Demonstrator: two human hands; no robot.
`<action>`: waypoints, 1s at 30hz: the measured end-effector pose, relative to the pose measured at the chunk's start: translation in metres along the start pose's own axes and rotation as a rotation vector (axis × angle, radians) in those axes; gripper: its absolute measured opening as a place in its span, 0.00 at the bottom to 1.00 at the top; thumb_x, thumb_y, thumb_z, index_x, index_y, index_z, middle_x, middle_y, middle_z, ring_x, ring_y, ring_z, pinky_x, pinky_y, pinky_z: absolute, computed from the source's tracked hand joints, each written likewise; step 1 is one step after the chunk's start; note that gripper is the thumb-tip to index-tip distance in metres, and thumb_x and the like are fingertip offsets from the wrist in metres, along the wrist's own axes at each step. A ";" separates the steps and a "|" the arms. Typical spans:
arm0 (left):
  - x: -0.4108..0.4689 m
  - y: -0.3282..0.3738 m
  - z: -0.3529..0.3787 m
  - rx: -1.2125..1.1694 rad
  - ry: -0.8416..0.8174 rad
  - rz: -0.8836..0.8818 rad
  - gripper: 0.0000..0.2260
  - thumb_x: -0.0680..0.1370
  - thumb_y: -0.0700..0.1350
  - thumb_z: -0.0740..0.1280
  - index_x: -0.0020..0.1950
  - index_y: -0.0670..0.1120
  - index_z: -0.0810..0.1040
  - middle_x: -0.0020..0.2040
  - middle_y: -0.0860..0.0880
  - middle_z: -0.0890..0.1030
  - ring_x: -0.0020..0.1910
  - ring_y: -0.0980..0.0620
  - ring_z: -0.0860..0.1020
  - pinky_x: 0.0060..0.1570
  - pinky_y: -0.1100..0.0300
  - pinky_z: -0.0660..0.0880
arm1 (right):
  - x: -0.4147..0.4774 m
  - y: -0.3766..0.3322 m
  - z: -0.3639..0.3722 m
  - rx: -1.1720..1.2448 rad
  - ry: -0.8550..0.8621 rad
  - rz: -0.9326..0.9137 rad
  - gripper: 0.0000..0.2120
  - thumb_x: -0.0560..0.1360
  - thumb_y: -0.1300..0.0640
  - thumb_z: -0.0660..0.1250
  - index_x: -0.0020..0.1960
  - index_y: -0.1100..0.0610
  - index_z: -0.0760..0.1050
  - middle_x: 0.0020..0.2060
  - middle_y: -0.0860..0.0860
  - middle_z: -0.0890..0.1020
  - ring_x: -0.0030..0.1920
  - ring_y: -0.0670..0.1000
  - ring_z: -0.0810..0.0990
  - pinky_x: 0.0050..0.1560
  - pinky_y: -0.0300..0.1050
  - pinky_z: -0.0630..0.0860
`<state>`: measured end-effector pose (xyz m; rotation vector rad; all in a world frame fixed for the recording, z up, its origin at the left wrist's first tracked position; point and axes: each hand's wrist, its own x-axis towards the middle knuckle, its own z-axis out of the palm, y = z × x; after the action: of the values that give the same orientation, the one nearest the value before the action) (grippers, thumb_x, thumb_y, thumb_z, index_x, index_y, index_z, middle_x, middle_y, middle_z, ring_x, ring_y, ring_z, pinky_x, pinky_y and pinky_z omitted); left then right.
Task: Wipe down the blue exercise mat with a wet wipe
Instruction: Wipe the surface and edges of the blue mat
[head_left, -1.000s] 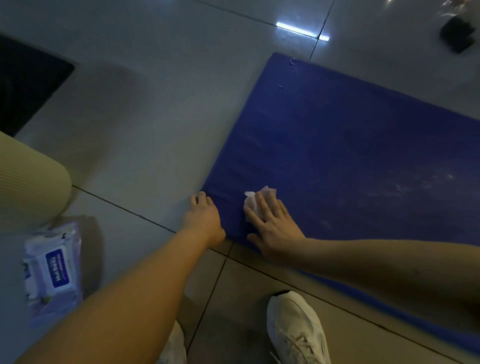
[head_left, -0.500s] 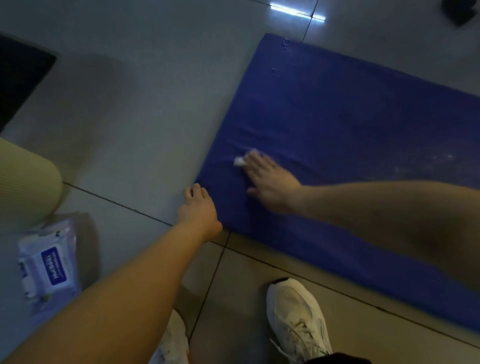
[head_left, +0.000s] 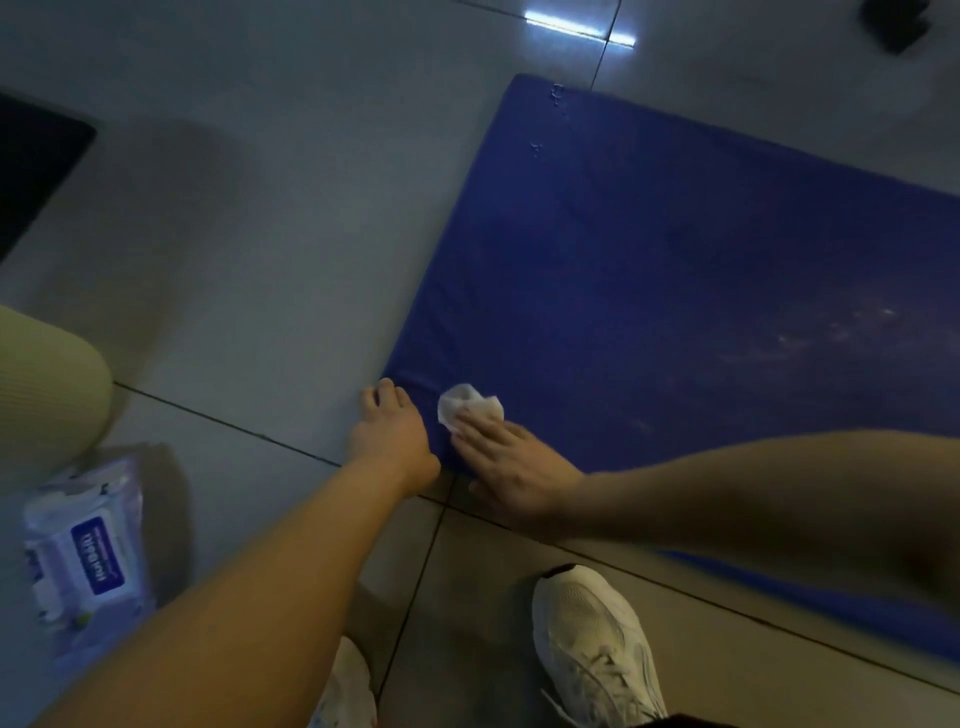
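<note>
The blue exercise mat (head_left: 675, 270) lies flat on the tiled floor and fills the right half of the view. A crumpled white wet wipe (head_left: 464, 406) sits on the mat's near left corner. My right hand (head_left: 514, 462) presses the wipe down with straight fingers laid flat over it. My left hand (head_left: 392, 431) rests on the floor right at that corner, its fingertips touching the mat's edge. Pale smudges show on the mat at the far right.
A pack of wet wipes (head_left: 85, 561) lies on the floor at the lower left, beside a beige ribbed knee (head_left: 41, 395). White sneakers (head_left: 592, 644) stand below the mat. A dark rug (head_left: 31, 166) lies at the left edge, a black object (head_left: 896, 21) at top right.
My right hand has slid the wipe back from further up the mat to the near left corner. My left hand has stayed at the corner.
</note>
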<state>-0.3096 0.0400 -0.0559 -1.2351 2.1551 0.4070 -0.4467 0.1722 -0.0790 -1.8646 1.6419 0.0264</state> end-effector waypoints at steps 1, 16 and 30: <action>-0.001 0.000 0.000 0.000 0.005 -0.001 0.43 0.75 0.51 0.70 0.80 0.38 0.48 0.79 0.42 0.47 0.77 0.40 0.50 0.69 0.50 0.69 | -0.004 -0.001 0.006 -0.037 0.007 -0.016 0.30 0.85 0.45 0.51 0.83 0.52 0.45 0.82 0.50 0.42 0.79 0.48 0.31 0.81 0.56 0.41; -0.004 0.000 -0.002 -0.045 0.015 0.022 0.42 0.75 0.49 0.69 0.79 0.37 0.49 0.78 0.42 0.49 0.76 0.41 0.52 0.67 0.52 0.70 | 0.028 0.046 -0.025 -0.194 -0.013 -0.010 0.36 0.84 0.43 0.52 0.82 0.55 0.37 0.80 0.51 0.36 0.79 0.50 0.31 0.78 0.49 0.32; -0.003 0.002 0.000 -0.044 0.017 0.010 0.42 0.74 0.51 0.70 0.79 0.38 0.50 0.78 0.43 0.49 0.76 0.41 0.52 0.67 0.51 0.71 | 0.010 0.035 -0.027 0.060 0.058 0.156 0.35 0.84 0.47 0.52 0.82 0.53 0.35 0.81 0.49 0.35 0.79 0.49 0.30 0.80 0.51 0.37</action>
<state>-0.3097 0.0428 -0.0545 -1.2564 2.1778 0.4516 -0.4863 0.1505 -0.0769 -1.7044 1.8051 -0.0108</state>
